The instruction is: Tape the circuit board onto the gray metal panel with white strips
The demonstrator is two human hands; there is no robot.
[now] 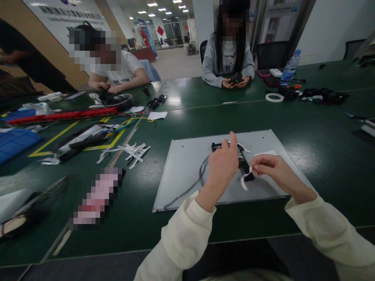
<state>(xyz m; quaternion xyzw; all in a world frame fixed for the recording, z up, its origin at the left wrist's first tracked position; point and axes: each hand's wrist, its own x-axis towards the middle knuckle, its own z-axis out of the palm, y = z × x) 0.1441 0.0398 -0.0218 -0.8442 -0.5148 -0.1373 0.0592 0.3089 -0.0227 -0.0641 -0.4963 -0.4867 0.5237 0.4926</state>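
A black frame-like device with an exposed circuit board [240, 157] lies on a light grey panel [181, 168]. My left hand [224, 166] is over its left part, index finger stretched up and apart from the bent ones. That hand hides much of the device, and its thumb is out of sight. Pinched between the thumb and fingers of my right hand [272, 169] is a curled white strip [244, 182], which hangs beside the device's lower end. A grey cable [187, 191] runs from behind my left hand across the panel.
On the green table [140, 218] lie white strip scraps [136, 153], a blurred pink rectangular object [98, 199] and a white tape roll [274, 97]. A water bottle [290, 68] stands at the back right. Two people sit opposite, handling dark objects. Cables and a blue tray [17, 144] are at left.
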